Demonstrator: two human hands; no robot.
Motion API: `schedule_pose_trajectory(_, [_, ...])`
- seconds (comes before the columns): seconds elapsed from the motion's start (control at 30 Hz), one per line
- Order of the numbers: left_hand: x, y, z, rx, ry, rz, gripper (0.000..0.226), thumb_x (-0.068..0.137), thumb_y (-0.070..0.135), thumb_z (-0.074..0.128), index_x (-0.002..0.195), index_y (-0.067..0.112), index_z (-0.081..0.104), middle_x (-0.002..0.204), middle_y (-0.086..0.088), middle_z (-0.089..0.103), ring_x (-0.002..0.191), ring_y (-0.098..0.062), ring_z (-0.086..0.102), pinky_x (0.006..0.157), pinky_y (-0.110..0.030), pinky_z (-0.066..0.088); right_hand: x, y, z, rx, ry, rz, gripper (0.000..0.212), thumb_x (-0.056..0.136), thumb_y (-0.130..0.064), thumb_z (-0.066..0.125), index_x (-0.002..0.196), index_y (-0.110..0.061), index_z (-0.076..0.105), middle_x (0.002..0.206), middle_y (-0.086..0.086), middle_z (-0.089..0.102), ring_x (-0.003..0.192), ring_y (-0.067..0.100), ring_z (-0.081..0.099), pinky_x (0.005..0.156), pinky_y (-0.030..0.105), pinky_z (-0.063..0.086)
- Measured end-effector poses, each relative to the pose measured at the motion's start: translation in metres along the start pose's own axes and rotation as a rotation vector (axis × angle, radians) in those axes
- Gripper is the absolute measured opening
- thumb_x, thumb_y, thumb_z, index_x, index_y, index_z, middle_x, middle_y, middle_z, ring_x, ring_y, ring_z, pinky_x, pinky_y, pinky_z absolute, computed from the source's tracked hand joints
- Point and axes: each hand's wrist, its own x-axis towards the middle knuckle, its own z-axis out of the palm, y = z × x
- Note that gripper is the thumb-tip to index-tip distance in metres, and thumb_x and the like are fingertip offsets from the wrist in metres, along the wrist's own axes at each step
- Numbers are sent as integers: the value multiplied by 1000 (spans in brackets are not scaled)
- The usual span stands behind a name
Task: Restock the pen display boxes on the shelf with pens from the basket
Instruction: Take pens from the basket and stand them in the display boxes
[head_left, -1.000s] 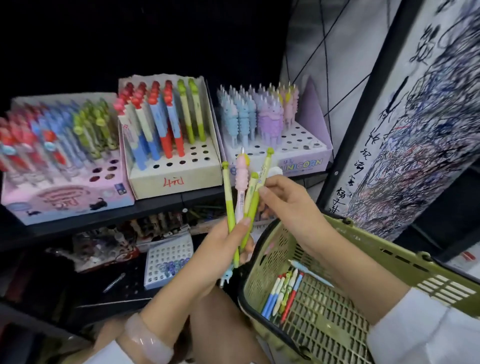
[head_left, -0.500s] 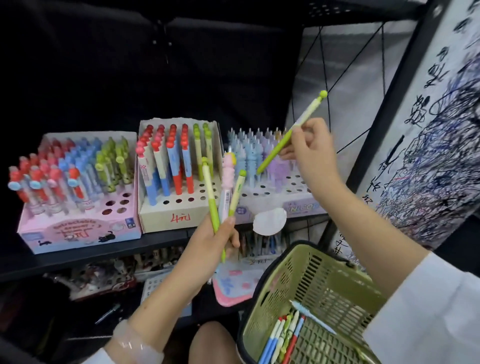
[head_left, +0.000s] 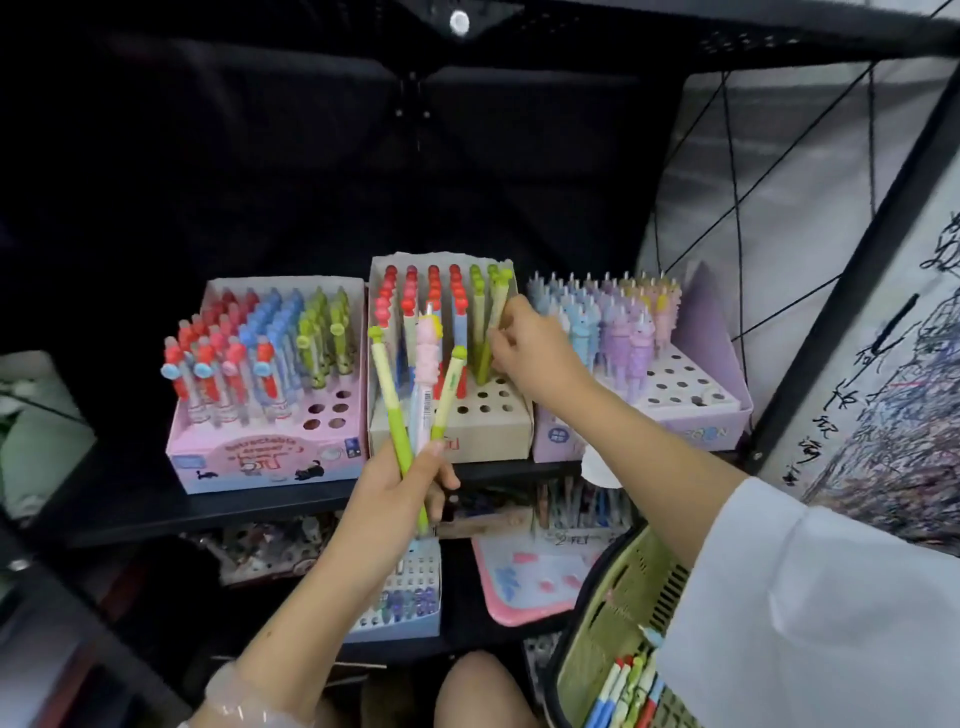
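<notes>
Green pen (head_left: 485, 358) pinched in your right hand (head_left: 524, 348) went toward a hole at twelve o'clock, while your left hand (head_left: 400, 483) gripped spares (head_left: 415, 405) (fanned for picking).

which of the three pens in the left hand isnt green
The middle pen: pink figure top with a clear barrel, standing between the two green pens fanned out in the left hand.

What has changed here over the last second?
The right hand pulled one green pen from the left hand's bunch, lifted it, then lowered it into the middle box. The left hand still grips three pens; the basket stays put.
</notes>
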Motion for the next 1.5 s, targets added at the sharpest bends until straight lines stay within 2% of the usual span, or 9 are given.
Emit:
schedule_pose_trajectory(0.2, [1,2,-5,-44,1,-12,20,97,28,42,86,21,57,64,7,62,47,-8,48,48,-18,41,9,1,-2,-106,-127,89,17,96,-15,45,91,-1,52,86,18,66,78,32,66,70,41,54])
schedule_pose_trajectory(0.3, [0,1,-5,-47,-10,-26,23,97,29,43,89,13,57,64,7,63,47,-7,48,47,-17,41,9,2,0,12,-188,158,19,96,-20,49,96,-2,55,77,13,67,61,20,66,62,33,57])
schedule_pose_trajectory(0.47, [-3,2,-5,-58,-10,-29,21,96,30,43,87,18,58,65,8,63,49,-8,50,50,-23,42,4,-6,7,-70,10,143,25,94,-30,52,99,-6,57,67,-2,56,55,10,53,49,14,37])
schedule_pose_trajectory(0.57, [-3,2,-8,-90,1,-13,16,97,29,43,92,23,57,67,7,63,50,-9,50,49,-21,42,-16,-14,6,51,71,128,18,93,-33,54,93,-15,55,68,-6,53,58,5,49,50,16,38])
schedule_pose_trajectory(0.77, [1,3,1,-154,-25,-5,15,98,26,42,103,31,55,64,6,63,49,-10,53,45,-23,42,-61,-34,8,467,-347,82,18,92,-21,57,87,-5,63,78,2,59,65,6,53,65,26,49])
schedule_pose_trajectory(0.97, [2,1,0,-171,-20,-41,13,97,25,45,93,23,57,64,5,65,51,-12,57,45,-23,46,-34,-29,-20,581,-3,127,17,99,-20,41,84,-18,48,75,0,61,59,1,61,55,17,51])
schedule_pose_trajectory(1.07, [2,-4,-6,-42,14,-38,20,95,26,48,80,14,55,58,6,58,47,-9,50,45,-20,43,-16,-16,-33,404,240,87,17,99,-19,41,82,-19,44,73,7,60,63,11,62,59,27,54])
schedule_pose_trajectory(1.2, [2,-7,-9,-4,-4,-15,19,95,26,50,79,15,51,54,9,49,47,-7,46,47,-18,40,-9,-4,-23,160,198,39,12,98,-19,44,88,-11,45,80,20,64,75,35,62,67,44,51])
schedule_pose_trajectory(1.5, [1,-8,-16,-31,14,4,11,95,26,50,87,22,57,53,12,48,48,-5,45,47,-17,41,1,0,-19,-62,222,-25,14,98,-20,45,87,-11,43,71,12,61,64,26,59,59,41,49])
